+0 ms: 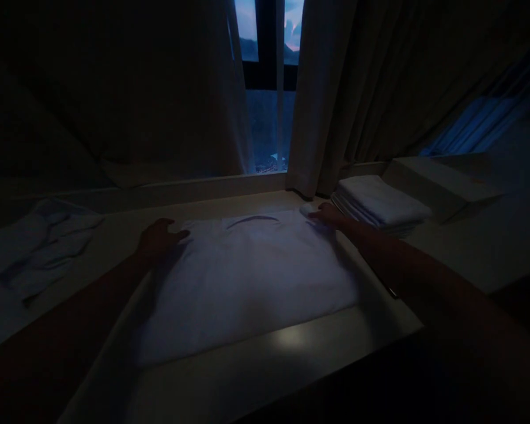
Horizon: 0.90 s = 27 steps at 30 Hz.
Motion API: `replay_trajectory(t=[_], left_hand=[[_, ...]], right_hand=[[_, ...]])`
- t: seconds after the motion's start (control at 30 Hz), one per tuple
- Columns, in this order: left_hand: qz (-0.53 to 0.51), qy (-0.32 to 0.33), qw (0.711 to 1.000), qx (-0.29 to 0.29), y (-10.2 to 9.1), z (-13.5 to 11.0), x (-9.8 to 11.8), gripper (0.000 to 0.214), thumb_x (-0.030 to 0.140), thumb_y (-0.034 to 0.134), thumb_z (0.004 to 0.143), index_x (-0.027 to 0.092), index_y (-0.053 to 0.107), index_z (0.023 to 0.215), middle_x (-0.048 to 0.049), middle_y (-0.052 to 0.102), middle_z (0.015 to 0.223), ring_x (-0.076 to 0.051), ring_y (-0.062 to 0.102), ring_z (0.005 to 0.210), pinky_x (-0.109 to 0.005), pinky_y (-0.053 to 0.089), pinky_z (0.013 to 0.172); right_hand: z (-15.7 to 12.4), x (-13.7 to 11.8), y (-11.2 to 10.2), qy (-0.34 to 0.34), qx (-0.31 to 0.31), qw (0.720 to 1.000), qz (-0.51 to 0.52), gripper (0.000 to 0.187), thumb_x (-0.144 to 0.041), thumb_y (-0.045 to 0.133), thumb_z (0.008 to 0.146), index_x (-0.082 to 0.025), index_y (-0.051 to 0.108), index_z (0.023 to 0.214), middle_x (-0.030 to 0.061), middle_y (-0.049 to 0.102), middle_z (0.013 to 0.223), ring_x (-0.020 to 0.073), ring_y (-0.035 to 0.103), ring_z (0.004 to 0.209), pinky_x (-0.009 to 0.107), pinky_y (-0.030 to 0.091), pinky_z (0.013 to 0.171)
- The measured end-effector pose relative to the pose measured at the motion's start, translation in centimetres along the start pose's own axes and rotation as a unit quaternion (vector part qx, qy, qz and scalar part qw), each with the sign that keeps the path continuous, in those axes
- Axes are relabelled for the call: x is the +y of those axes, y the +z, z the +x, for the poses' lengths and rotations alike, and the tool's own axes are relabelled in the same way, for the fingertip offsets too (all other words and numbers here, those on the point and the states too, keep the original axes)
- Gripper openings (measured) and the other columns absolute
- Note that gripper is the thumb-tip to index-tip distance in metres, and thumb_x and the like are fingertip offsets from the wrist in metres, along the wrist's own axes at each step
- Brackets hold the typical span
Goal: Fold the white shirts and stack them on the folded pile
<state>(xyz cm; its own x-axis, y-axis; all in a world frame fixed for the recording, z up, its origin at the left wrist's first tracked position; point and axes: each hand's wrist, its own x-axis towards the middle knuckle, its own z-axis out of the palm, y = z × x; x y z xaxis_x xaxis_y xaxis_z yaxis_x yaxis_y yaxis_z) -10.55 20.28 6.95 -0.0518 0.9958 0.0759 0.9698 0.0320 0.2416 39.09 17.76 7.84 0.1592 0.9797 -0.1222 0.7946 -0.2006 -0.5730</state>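
Note:
A white shirt (256, 271) lies flat on the table, its curved dark neckline at the far edge. My left hand (161, 238) is at the shirt's far left corner, thumb and fingers apart, with no cloth visible between them. At the far right corner, my right hand (329, 215) has its fingers closed on a raised bit of the white cloth. Dim light hides the finer details of both hands.
A stack of folded white cloths (380, 200) sits right of my right hand, with a pale box (446, 185) behind it. Crumpled white cloth (39, 241) lies at the left. Curtains (327, 94) frame a window (269, 118) beyond the table (291, 347).

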Motion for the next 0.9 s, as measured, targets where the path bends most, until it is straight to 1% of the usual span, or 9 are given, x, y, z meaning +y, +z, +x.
replay_trajectory(t=[0.1, 0.23, 0.3, 0.4, 0.5, 0.6, 0.73, 0.83, 0.9], left_hand=[[-0.017, -0.009, 1.000, 0.012, 0.5, -3.9, -0.8, 0.065, 0.058, 0.042, 0.087, 0.008, 0.047, 0.128, -0.0138, 0.055, 0.128, -0.025, 0.056, 0.109, -0.039, 0.043, 0.095], [0.022, 0.038, 0.998, 0.042, 1.4, -14.6, -0.9, 0.063, 0.060, 0.034, 0.089, 0.019, 0.041, 0.137, -0.0081, 0.044, 0.142, -0.027, 0.045, 0.128, -0.043, 0.038, 0.105], [0.063, 0.052, 0.996, 0.047, 2.7, -20.0, -0.9, 0.064, 0.059, 0.034, 0.090, 0.023, 0.035, 0.143, -0.0070, 0.029, 0.154, -0.029, 0.031, 0.138, -0.045, 0.032, 0.110], [0.113, 0.068, 0.991, 0.025, 4.7, -25.7, -0.9, 0.065, 0.055, 0.030, 0.090, 0.023, 0.030, 0.147, -0.0115, 0.023, 0.156, -0.036, 0.024, 0.142, -0.052, 0.028, 0.110], [0.143, 0.062, 0.987, 0.027, 5.2, -28.5, -0.6, 0.066, 0.052, 0.028, 0.090, 0.022, 0.027, 0.149, -0.0147, 0.021, 0.157, -0.038, 0.024, 0.141, -0.055, 0.027, 0.108], [0.149, 0.044, 0.988, 0.022, 4.2, -30.6, 0.2, 0.066, 0.050, 0.029, 0.089, 0.022, 0.028, 0.149, -0.0145, 0.024, 0.157, -0.037, 0.026, 0.141, -0.056, 0.028, 0.106], [0.156, 0.028, 0.987, -0.012, 3.0, -34.6, 0.7, 0.058, 0.044, 0.037, 0.086, 0.027, 0.043, 0.141, -0.0093, 0.030, 0.155, -0.038, 0.022, 0.142, -0.061, 0.027, 0.106], [0.179, 0.061, 0.981, -0.049, 3.3, -37.5, 0.2, 0.048, 0.035, 0.041, 0.084, 0.035, 0.056, 0.129, -0.0012, 0.029, 0.156, -0.039, 0.015, 0.144, -0.065, 0.021, 0.107], [0.191, 0.045, 0.980, -0.042, 3.7, -38.5, 0.0, 0.048, 0.035, 0.041, 0.085, 0.035, 0.055, 0.131, -0.0014, 0.029, 0.156, -0.039, 0.015, 0.144, -0.066, 0.020, 0.107]], right_hand=[[-3.5, 1.8, 1.4, -0.048, 0.076, 0.995, -0.030, 0.051, -0.036, 0.060, 0.085, -0.009, 0.050, 0.127, 0.0195, 0.051, 0.132, 0.0310, 0.045, 0.126, 0.045, 0.035, 0.106], [-13.5, 5.1, 3.8, -0.194, 0.154, 0.962, -0.118, 0.054, -0.045, 0.048, 0.092, -0.013, 0.044, 0.135, 0.0178, 0.046, 0.137, 0.0308, 0.042, 0.129, 0.048, 0.034, 0.107], [-18.8, 6.8, 5.3, -0.185, 0.197, 0.949, -0.160, 0.059, -0.049, 0.048, 0.092, -0.012, 0.042, 0.137, 0.0196, 0.038, 0.145, 0.0336, 0.035, 0.134, 0.051, 0.032, 0.107], [-24.1, 8.9, 7.4, -0.177, 0.189, 0.948, -0.185, 0.055, -0.044, 0.044, 0.095, -0.011, 0.040, 0.139, 0.0201, 0.040, 0.144, 0.0311, 0.037, 0.133, 0.049, 0.034, 0.107], [-25.9, 9.9, 8.4, -0.189, 0.180, 0.943, -0.207, 0.051, -0.041, 0.043, 0.095, -0.014, 0.044, 0.138, 0.0191, 0.043, 0.143, 0.0311, 0.039, 0.132, 0.051, 0.033, 0.107], [-26.2, 10.2, 8.6, -0.190, 0.191, 0.937, -0.221, 0.048, -0.038, 0.044, 0.095, -0.014, 0.047, 0.136, 0.0191, 0.046, 0.140, 0.0310, 0.041, 0.131, 0.051, 0.034, 0.106], [-27.5, 11.1, 8.9, -0.185, 0.215, 0.931, -0.228, 0.041, -0.032, 0.044, 0.093, -0.017, 0.055, 0.129, 0.0170, 0.053, 0.134, 0.0300, 0.045, 0.127, 0.049, 0.036, 0.103], [-28.8, 12.1, 9.2, -0.183, 0.236, 0.927, -0.225, 0.034, -0.027, 0.046, 0.089, -0.016, 0.062, 0.118, 0.0159, 0.059, 0.125, 0.0287, 0.051, 0.120, 0.046, 0.040, 0.100], [-29.4, 12.5, 9.1, -0.183, 0.247, 0.925, -0.223, 0.030, -0.025, 0.048, 0.086, -0.016, 0.065, 0.109, 0.0157, 0.061, 0.120, 0.0284, 0.053, 0.117, 0.044, 0.042, 0.098]])
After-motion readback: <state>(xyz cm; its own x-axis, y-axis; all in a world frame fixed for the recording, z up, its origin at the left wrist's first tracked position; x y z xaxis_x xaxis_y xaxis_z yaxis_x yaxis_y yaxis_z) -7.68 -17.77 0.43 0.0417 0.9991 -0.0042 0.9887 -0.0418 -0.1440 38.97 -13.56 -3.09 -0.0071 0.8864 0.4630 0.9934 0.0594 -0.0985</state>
